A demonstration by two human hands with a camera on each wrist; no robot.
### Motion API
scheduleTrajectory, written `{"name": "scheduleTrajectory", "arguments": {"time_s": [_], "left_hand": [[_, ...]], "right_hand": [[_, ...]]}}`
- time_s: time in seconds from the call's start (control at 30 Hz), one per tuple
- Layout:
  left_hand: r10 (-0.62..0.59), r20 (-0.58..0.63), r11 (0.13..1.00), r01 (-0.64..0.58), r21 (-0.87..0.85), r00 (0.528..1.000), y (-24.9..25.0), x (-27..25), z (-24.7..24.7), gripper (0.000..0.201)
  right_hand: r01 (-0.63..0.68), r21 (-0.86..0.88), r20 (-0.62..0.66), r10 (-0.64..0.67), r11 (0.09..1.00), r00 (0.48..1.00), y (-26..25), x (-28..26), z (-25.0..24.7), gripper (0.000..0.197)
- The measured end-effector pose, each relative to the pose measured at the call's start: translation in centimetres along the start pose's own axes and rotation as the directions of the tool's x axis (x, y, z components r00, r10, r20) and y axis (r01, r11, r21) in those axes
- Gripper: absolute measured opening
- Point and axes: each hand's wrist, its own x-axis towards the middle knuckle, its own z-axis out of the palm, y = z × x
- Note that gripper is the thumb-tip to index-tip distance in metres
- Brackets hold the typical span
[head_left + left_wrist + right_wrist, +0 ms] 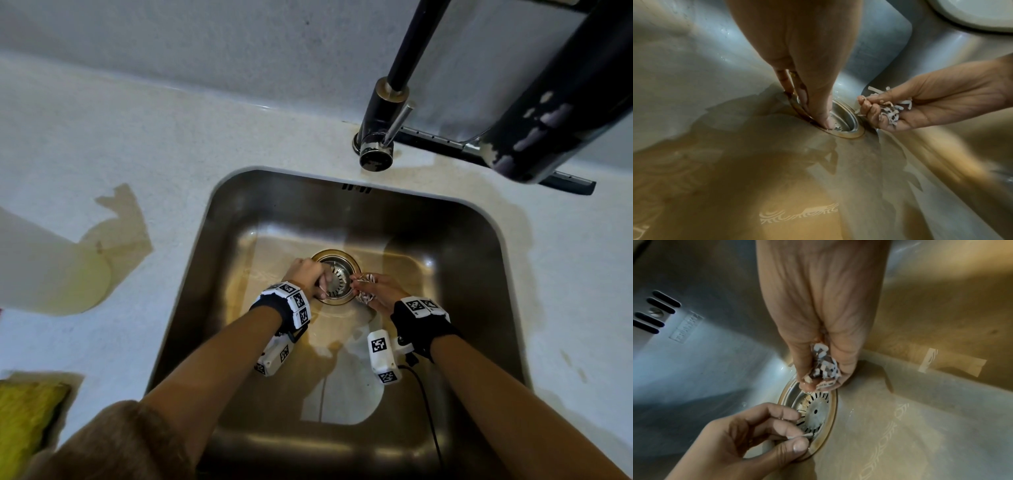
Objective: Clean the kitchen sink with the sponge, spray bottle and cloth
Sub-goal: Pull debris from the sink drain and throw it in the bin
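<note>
Sink [479,260] stamp unreadable, left hand [748,434] pinching scrap [800,436]

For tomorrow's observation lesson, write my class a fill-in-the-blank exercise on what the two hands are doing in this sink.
1. The right hand holds a bunch of pale ____ beside the drain.
2. The left hand pinches one scrap at the rim of the drain ____.
3. Both hands work at the bottom of the steel ____.
4. A yellow sponge lies on the ____, left of the basin.

Missing words: scraps; strainer; sink; counter
</note>
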Motion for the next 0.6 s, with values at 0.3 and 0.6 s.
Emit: {"name": "scheduleTrajectory", "arguments": {"time_s": [0.3, 0.6], "left_hand": [[-0.006, -0.046, 0.969, -0.006, -0.245, 0.999, 1.2, -0.4, -1.3, 0.017], [0.077, -0.077, 0.983, -0.088, -0.158, 0.994, 3.8, -0.1, -1.6, 0.029]], "right_hand": [[-0.079, 0.217, -0.030, 0.088, 0.973, 0.996, -0.5, 0.2, 0.6, 0.009], [-0.089, 0.182, 0.110, 0.070, 0.979, 0.992, -0.5, -0.5, 0.7, 0.036]]}}
